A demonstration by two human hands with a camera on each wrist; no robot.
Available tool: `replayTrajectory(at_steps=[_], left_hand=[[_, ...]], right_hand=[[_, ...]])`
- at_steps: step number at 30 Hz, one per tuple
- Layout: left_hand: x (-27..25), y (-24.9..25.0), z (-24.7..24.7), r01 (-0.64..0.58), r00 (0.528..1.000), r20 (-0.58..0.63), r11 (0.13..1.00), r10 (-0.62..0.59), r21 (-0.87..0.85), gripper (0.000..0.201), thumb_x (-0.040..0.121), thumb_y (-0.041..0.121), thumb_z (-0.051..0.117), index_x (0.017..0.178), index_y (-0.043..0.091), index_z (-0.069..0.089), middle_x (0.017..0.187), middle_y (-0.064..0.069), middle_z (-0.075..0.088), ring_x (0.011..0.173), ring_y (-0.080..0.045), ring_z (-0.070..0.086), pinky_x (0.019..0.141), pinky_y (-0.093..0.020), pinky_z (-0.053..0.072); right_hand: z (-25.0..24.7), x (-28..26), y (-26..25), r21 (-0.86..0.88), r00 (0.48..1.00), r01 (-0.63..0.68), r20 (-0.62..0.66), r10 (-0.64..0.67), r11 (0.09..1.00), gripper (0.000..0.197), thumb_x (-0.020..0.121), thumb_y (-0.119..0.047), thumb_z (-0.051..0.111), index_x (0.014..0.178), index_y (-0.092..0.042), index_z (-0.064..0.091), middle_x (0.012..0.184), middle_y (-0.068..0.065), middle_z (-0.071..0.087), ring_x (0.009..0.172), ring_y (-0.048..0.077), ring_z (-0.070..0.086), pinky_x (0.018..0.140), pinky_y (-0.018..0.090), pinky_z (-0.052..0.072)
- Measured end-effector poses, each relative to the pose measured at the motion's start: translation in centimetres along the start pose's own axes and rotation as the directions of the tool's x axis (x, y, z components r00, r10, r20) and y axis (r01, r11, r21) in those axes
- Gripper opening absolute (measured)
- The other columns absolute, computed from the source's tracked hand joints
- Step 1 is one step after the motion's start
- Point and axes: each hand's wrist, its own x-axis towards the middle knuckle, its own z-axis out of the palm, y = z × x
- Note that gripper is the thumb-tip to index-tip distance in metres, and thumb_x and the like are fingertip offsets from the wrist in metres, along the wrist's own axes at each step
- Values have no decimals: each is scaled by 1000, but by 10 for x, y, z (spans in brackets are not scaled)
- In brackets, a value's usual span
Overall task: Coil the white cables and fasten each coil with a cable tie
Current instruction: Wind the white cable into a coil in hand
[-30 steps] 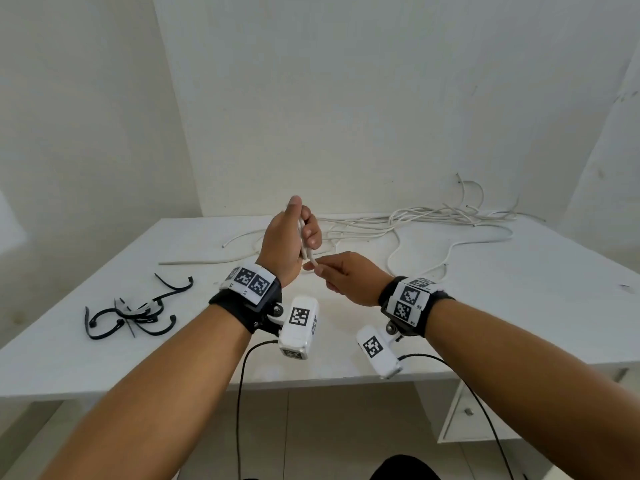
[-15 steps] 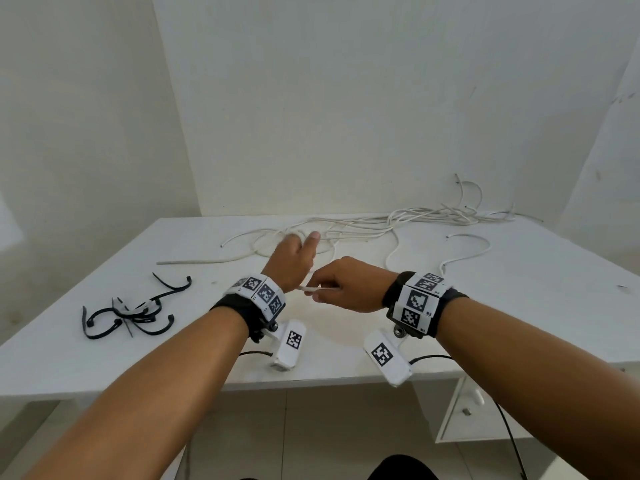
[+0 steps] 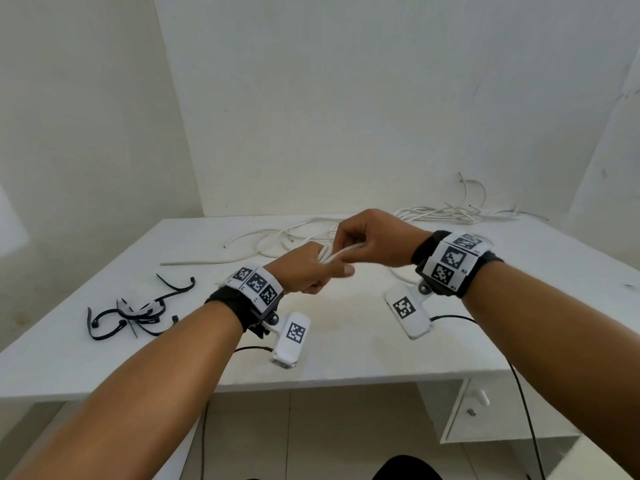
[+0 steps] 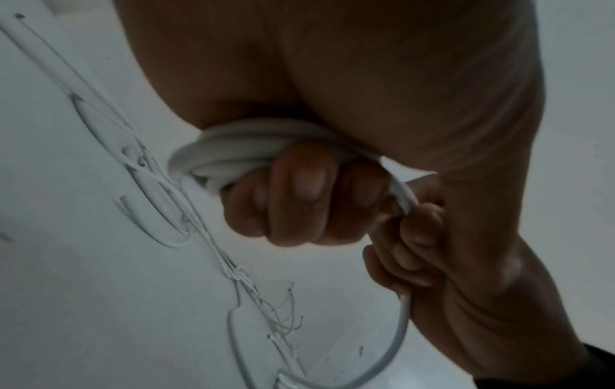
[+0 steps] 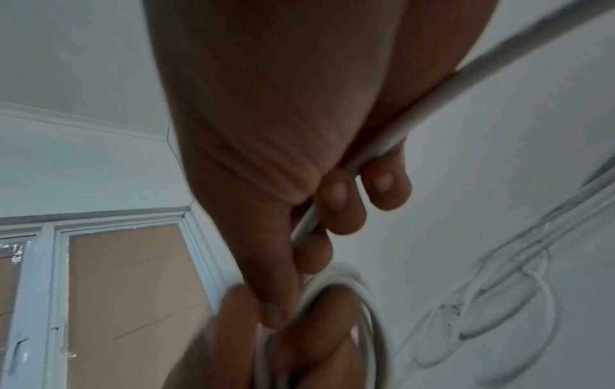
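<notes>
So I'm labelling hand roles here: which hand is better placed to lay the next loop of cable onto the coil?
Right. The right hand pinches the free run of the white cable beside the coil. The left hand is wrapped in those loops, so it likely just anchors.

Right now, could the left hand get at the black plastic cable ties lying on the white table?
Probably not yet: the left hand grips the coiled white cable. The black cable ties lie unobstructed to its left on the table.

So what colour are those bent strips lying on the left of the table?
Black. The cable ties show best in the head view, loose on the white table.
</notes>
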Motion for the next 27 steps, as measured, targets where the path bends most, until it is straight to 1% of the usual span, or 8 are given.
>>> replayTrajectory(at_steps=[3,7,10,12,15,20,24,27], left_hand=[[-1,-1,-1,46,999,-6,996,-46,82,43,92,34,64,63,11,42,47,-3,40,39,-16,33,44,-21,30],[-4,0,1,15,1000,30,951,-6,-310,41,95,29,51,61,20,30,50,1,22,42,-12,14,42,-21,14],[-4,10,1,-48,997,33,883,72,-468,44,99,26,42,58,19,27,48,1,17,41,-10,11,42,-20,11],[-3,21,-2,-111,990,17,830,143,-547,41,98,26,40,60,18,26,46,0,16,39,-10,11,41,-18,12],[-2,35,-4,-209,976,-90,747,196,-631,43,97,37,41,62,19,24,45,3,19,39,-13,11,41,-21,10],[2,49,-8,-287,957,-271,482,105,-828,57,96,64,31,59,21,31,42,7,24,35,-9,19,40,-24,15],[8,56,-20,-419,852,-507,409,-130,-811,58,97,65,30,61,20,33,44,5,24,35,-11,21,43,-25,18],[13,56,-31,-473,723,-629,459,-285,-752,55,99,61,32,62,20,35,46,4,27,35,-12,24,44,-25,20]], right_hand=[[-16,1,2,34,997,-18,-71,21,999,14,76,-26,84,81,-18,74,71,-3,72,61,5,60,61,20,47],[-26,-2,20,99,985,-28,-165,44,995,7,82,-24,79,86,-19,77,71,-3,72,66,10,63,68,26,50],[-13,-1,34,204,968,-27,-241,76,979,10,87,-26,74,89,-16,77,64,-7,66,56,2,54,59,16,43],[2,1,37,256,966,-28,-242,92,966,19,93,-28,66,84,-14,75,60,-6,59,50,3,45,55,15,38],[20,2,39,318,972,-12,-220,86,948,41,102,-31,52,68,-7,59,57,1,52,48,12,38,51,24,35],[41,7,33,282,971,-2,-228,70,959,42,105,-34,43,64,-31,52,53,-8,48,46,11,38,52,26,36],[55,9,23,176,983,-26,-173,57,984,33,105,-30,41,85,-50,58,62,-10,48,53,5,43,59,23,39],[62,9,16,45,995,-56,-75,60,997,27,106,-32,38,117,-29,62,73,-16,53,68,3,53,67,24,42]])
